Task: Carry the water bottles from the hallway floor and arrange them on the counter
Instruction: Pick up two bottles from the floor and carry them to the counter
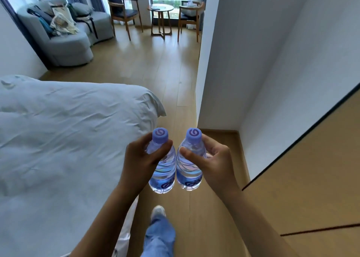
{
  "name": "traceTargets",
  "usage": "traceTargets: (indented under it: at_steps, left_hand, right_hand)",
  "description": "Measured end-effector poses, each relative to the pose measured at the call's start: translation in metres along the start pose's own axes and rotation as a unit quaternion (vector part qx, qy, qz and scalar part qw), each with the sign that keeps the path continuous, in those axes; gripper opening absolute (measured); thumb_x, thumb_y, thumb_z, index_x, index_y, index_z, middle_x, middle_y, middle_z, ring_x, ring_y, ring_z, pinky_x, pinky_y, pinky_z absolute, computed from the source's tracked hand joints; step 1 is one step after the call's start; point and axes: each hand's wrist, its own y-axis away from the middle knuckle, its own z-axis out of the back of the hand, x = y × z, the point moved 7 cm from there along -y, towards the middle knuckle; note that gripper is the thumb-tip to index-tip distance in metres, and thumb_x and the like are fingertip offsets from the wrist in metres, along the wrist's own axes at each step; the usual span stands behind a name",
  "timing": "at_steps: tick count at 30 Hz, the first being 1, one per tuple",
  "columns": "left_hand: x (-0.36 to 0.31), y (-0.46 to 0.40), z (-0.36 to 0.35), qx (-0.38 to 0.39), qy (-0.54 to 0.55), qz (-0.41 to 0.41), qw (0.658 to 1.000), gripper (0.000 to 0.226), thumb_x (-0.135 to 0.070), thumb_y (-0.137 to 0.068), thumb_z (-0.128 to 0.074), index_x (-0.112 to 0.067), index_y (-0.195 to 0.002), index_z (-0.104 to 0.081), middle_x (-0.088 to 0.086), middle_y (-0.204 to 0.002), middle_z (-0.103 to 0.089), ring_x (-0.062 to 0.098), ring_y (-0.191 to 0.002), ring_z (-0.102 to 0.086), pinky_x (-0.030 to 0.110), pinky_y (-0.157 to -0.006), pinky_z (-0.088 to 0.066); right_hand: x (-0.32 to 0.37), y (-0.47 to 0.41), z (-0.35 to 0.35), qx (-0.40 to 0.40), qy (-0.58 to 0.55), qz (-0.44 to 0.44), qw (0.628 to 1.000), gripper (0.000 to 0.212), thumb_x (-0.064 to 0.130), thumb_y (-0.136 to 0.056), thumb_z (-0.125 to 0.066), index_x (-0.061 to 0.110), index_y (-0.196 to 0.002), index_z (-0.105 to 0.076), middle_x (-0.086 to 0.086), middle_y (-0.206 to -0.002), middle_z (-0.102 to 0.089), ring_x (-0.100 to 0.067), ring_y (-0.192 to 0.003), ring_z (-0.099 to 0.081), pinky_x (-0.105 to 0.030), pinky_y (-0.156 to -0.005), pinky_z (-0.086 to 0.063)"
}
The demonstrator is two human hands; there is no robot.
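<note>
Two water bottles are held upright, touching, just right of the bed (pixel 68 140): the left bottle (pixel 162 165) is gripped by the left hand (pixel 141 159), the right bottle (pixel 190 163) by the right hand (pixel 212 159) (necks are clasped, probably for carrying; no counter is seen).

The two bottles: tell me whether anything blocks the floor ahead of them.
Nothing visible does. The left hand holds one bottle, the right hand the other bottle; the wood floor between bed and wall lies open. No counter shows.
</note>
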Motion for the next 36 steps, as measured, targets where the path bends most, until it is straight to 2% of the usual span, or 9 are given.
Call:
traceTargets:
  at_steps: [3,7,12,16,19,22,27,31,36]
  left_hand:
    - [0.028,-0.065,-0.003,0.007,-0.009,-0.012,1.000,0.021,-0.026,-0.078,-0.071,-0.010,-0.090,-0.071,-0.009,-0.079,-0.071,-0.002,-0.067,-0.063,0.012,-0.063,-0.048]
    - [0.057,-0.155,0.000,0.029,-0.026,-0.031,0.999,0.029,-0.031,-0.079,-0.076,-0.007,-0.095,-0.072,-0.017,-0.076,-0.069,0.001,-0.071,-0.066,0.011,-0.064,-0.049]
    - [0.082,-0.265,0.006,0.054,-0.031,-0.046,0.997,0.036,-0.035,-0.077,-0.066,-0.006,-0.098,-0.071,-0.016,-0.080,-0.069,0.000,-0.074,-0.066,0.007,-0.064,-0.047]
    - [0.103,-0.334,0.006,0.056,-0.039,-0.041,0.997,0.034,-0.035,-0.078,-0.065,-0.007,-0.096,-0.070,-0.011,-0.080,-0.069,0.000,-0.074,-0.064,0.006,-0.064,-0.045]
    - [0.123,-0.381,0.001,0.050,-0.036,-0.031,0.998,0.036,-0.036,-0.077,-0.065,-0.007,-0.097,-0.070,-0.002,-0.083,-0.071,0.007,-0.076,-0.065,0.012,-0.065,-0.049]
    - [0.147,-0.431,-0.011,0.056,-0.035,-0.021,0.998,0.033,-0.036,-0.078,-0.064,-0.009,-0.096,-0.068,-0.001,-0.085,-0.071,0.008,-0.076,-0.065,0.018,-0.068,-0.052]
    - [0.186,-0.533,-0.038,0.057,-0.057,-0.022,0.997,0.040,-0.036,-0.077,-0.064,-0.005,-0.102,-0.070,0.000,-0.090,-0.072,0.013,-0.078,-0.068,0.012,-0.068,-0.052]
    - [0.208,-0.633,-0.065,0.054,-0.050,-0.011,0.997,0.040,-0.039,-0.074,-0.066,-0.010,-0.102,-0.069,-0.007,-0.090,-0.072,0.006,-0.077,-0.067,0.010,-0.068,-0.050]
    - [0.223,-0.755,-0.096,0.050,-0.033,-0.012,0.998,0.036,-0.040,-0.073,-0.066,-0.017,-0.100,-0.067,-0.018,-0.087,-0.068,-0.001,-0.079,-0.066,0.009,-0.068,-0.051]
  right_hand:
    - [-0.020,-0.061,-0.014,-0.003,0.002,-0.005,1.000,0.045,0.046,-0.069,-0.077,0.028,-0.110,-0.069,0.010,-0.102,-0.076,-0.012,-0.093,-0.073,-0.029,-0.081,-0.060]
    - [-0.036,-0.148,-0.037,-0.014,0.012,-0.011,1.000,0.047,0.052,-0.068,-0.076,0.033,-0.110,-0.067,0.018,-0.104,-0.074,-0.009,-0.095,-0.072,-0.019,-0.078,-0.056]
    - [-0.048,-0.254,-0.061,-0.042,0.004,-0.015,0.999,0.059,0.058,-0.068,-0.078,0.024,-0.115,-0.069,0.013,-0.107,-0.075,-0.013,-0.098,-0.072,-0.027,-0.083,-0.059]
    - [-0.058,-0.322,-0.073,-0.045,-0.002,-0.020,0.999,0.049,0.047,-0.070,-0.079,0.023,-0.113,-0.071,0.010,-0.105,-0.075,-0.015,-0.096,-0.073,-0.028,-0.083,-0.059]
    - [-0.072,-0.372,-0.077,-0.046,-0.001,-0.024,0.999,0.046,0.041,-0.074,-0.081,0.019,-0.113,-0.071,0.008,-0.105,-0.076,-0.016,-0.096,-0.073,-0.029,-0.082,-0.059]
    - [-0.091,-0.428,-0.080,-0.044,-0.001,-0.029,0.999,0.044,0.043,-0.073,-0.079,0.024,-0.112,-0.070,0.010,-0.105,-0.075,-0.015,-0.096,-0.073,-0.027,-0.081,-0.059]
    - [-0.122,-0.539,-0.076,-0.044,0.000,-0.035,0.998,0.041,0.047,-0.069,-0.078,0.031,-0.106,-0.070,0.014,-0.102,-0.075,-0.012,-0.094,-0.073,-0.023,-0.078,-0.058]
    - [-0.140,-0.646,-0.068,-0.053,0.008,-0.035,0.998,0.051,0.052,-0.066,-0.077,0.024,-0.110,-0.072,0.011,-0.103,-0.076,-0.013,-0.094,-0.073,-0.030,-0.083,-0.060]
    - [-0.146,-0.772,-0.053,-0.052,0.026,-0.018,0.998,0.061,0.052,-0.067,-0.074,0.017,-0.116,-0.071,0.008,-0.110,-0.074,-0.008,-0.096,-0.071,-0.026,-0.083,-0.059]
